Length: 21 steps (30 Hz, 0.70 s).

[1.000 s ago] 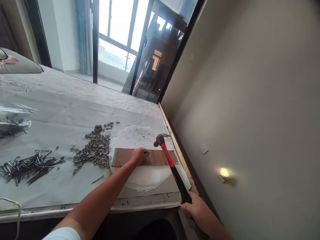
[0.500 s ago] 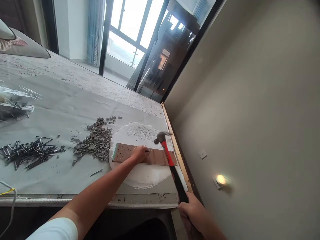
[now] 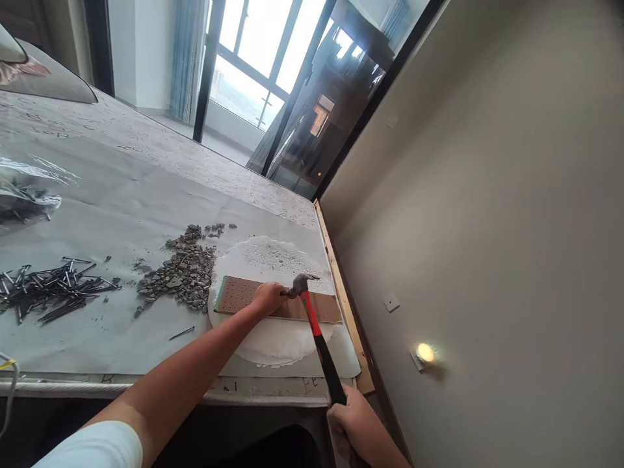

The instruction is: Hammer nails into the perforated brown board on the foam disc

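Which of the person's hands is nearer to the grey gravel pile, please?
Left. The left hand rests on the brown board beside the gravel pile; the right hand grips the hammer's handle end, much farther off.

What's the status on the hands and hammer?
Right hand grips hammer by handle end. Left hand rests on brown strip, fingers beside hammer head. Strip lies on white round pad. Gravel pile sits left, apart.

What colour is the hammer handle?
The hammer handle is red along its upper stretch, black at the grip; head view shows it best.
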Tool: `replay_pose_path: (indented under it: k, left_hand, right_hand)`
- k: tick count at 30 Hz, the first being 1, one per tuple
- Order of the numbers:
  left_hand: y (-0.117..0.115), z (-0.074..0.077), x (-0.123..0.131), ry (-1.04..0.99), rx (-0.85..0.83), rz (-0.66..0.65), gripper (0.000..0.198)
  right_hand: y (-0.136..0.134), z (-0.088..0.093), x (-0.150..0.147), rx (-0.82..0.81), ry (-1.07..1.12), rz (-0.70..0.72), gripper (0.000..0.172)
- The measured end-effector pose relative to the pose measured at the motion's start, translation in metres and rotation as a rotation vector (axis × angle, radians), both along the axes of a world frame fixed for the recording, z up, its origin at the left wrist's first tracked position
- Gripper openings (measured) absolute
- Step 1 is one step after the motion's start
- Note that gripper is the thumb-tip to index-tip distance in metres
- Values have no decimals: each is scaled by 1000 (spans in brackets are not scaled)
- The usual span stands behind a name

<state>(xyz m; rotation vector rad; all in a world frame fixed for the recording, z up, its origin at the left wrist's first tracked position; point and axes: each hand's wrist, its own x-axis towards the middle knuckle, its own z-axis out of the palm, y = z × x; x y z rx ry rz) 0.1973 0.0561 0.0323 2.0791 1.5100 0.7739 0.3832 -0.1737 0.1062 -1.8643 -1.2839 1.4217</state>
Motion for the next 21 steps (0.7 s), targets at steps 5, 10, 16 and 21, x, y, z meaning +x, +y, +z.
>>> replay_pose_path:
  k: [5, 10, 16, 21]
  left_hand:
    - [2, 3, -3, -61, 32, 2, 21]
    - [4, 8, -11, -301, -43, 75, 29]
    - [4, 9, -15, -418, -81, 70, 28]
    - [-1, 24, -49, -652, -34, 122, 34]
  right_hand:
    - [-5, 15, 7, 68, 5, -39, 10]
    - [-1, -13, 6, -3, 9, -40, 10]
    - [2, -56, 1, 14, 144, -133, 13]
    - [-13, -59, 10, -118, 539, -133, 17]
